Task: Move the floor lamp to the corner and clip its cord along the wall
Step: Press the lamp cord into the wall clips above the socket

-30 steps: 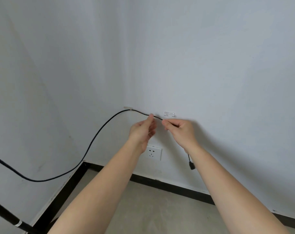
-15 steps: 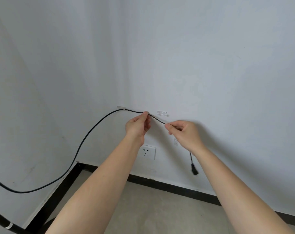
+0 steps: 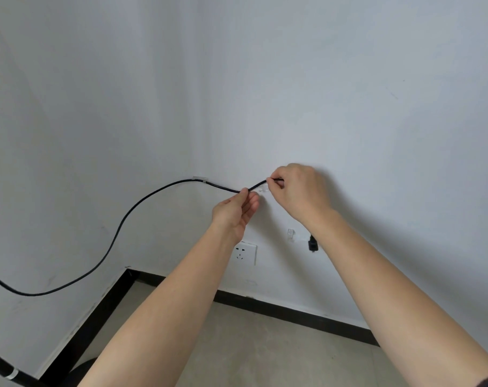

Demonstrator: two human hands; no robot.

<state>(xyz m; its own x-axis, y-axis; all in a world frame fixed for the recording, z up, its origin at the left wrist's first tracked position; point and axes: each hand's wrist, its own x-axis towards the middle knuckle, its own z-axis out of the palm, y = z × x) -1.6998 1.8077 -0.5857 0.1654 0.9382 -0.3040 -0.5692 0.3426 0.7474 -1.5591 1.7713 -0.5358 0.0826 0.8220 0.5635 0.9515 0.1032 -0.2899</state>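
The pale grey painted wall (image 3: 348,107) meets its neighbour at a corner, a black skirting strip (image 3: 293,311) running along the beige floor (image 3: 237,353) below. Across it loops the thin black lamp cord (image 3: 131,216) — already seated in one small clear plastic clip (image 3: 199,179), then sagging away to the lower left. The right hand (image 3: 298,191) has its grip pinched shut on the cord just above a second clear clip (image 3: 263,188), while the left hand (image 3: 234,213) pinches the same cord a little further back, finger and thumb together. The cord looks light and limp, likely slippery, so holding it close on either side of the clip seems wise. The black plug (image 3: 312,244) dangles beneath the right wrist, near a third clear clip (image 3: 290,235) and the white wall socket (image 3: 245,254); nothing blocks the way.
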